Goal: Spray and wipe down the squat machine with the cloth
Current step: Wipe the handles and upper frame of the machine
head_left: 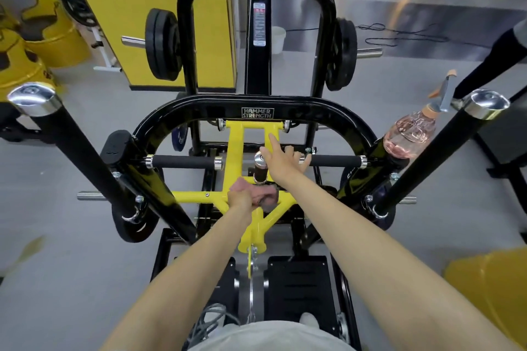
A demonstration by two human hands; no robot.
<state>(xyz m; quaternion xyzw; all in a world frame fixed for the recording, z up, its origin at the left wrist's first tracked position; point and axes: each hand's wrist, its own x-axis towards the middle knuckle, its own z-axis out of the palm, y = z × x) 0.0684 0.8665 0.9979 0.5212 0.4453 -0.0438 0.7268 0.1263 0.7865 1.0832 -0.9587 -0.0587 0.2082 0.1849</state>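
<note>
The squat machine (pixel 256 111) has a black curved frame and a yellow inner frame (pixel 236 145). My left hand (pixel 241 198) grips a pinkish cloth (pixel 265 195) and presses it on the yellow crossbar near its centre joint. My right hand (pixel 282 159) reaches further in with fingers spread and rests on the chrome-capped handle (pixel 260 162) and the yellow upright. A clear spray bottle (pixel 410 131) with pink liquid and an orange trigger sits on the machine's right side, apart from both hands.
Two black posts with chrome caps (pixel 34 97) (pixel 489 102) rise left and right of me. Weight plates (pixel 162 43) hang on the machine's pegs. Black foot plates (pixel 299 288) lie below. Yellow barrels (pixel 54 34) stand far left; a cable (pixel 399 34) lies on the floor far right.
</note>
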